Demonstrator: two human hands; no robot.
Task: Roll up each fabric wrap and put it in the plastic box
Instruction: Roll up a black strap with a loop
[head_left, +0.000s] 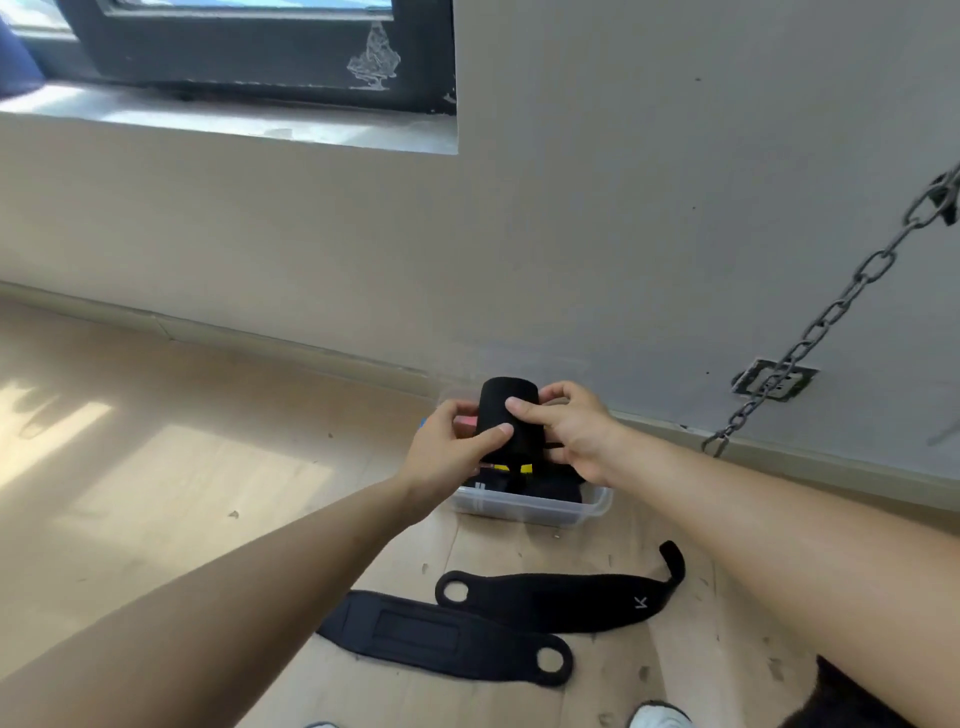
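A rolled black fabric wrap is held between both hands just above the clear plastic box by the wall. My left hand grips its left side with the thumb across the front. My right hand pinches its right side and top. Dark rolled wraps, one with yellow marks, lie inside the box. Two unrolled black wraps lie flat on the wooden floor in front of the box: one with a white letter and one with a rectangular patch.
A metal chain hangs slanting along the wall at right, ending near the skirting. A wall socket sits behind it. A window sill is up left. White shoe tips show at the bottom edge.
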